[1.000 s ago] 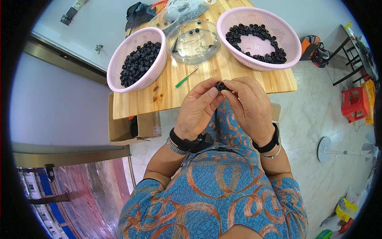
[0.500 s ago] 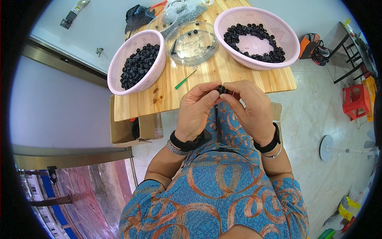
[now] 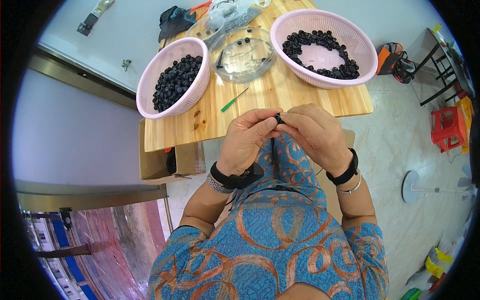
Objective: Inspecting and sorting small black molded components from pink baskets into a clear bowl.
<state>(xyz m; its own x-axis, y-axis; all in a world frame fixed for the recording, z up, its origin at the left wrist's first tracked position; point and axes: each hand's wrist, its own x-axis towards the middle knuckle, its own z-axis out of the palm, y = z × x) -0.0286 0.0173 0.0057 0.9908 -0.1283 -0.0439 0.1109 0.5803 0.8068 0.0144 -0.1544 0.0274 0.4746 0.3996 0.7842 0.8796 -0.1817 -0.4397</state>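
Just off the table's front edge, a small round black plastic part (image 3: 278, 118) is pinched between both my hands. My left hand (image 3: 250, 135) grips it from the left with thumb and fingertips. On its other side, the closed fingers of my right hand (image 3: 315, 129) cover much of it. Beyond my hands, a green-handled screwdriver (image 3: 229, 105) lies on the wooden table (image 3: 280, 97). A pink basket (image 3: 199, 87) at the left holds a heap of similar black parts (image 3: 177, 82). More black parts (image 3: 345, 70) form a ring in the larger pink basket (image 3: 362, 47) at the right.
Between the baskets sits a clear round tray (image 3: 240, 72) with a few black pieces. Plastic bags (image 3: 235, 15) and a dark cloth (image 3: 175, 21) lie at the back. Beneath the table is a cardboard box (image 3: 190, 162). A red stool (image 3: 447, 129) and a fan (image 3: 412, 186) stand to the right.
My right hand has turned and its fingers have closed further over the black part, with the wrist shifting slightly right. My left hand keeps its pinch, almost unmoved.
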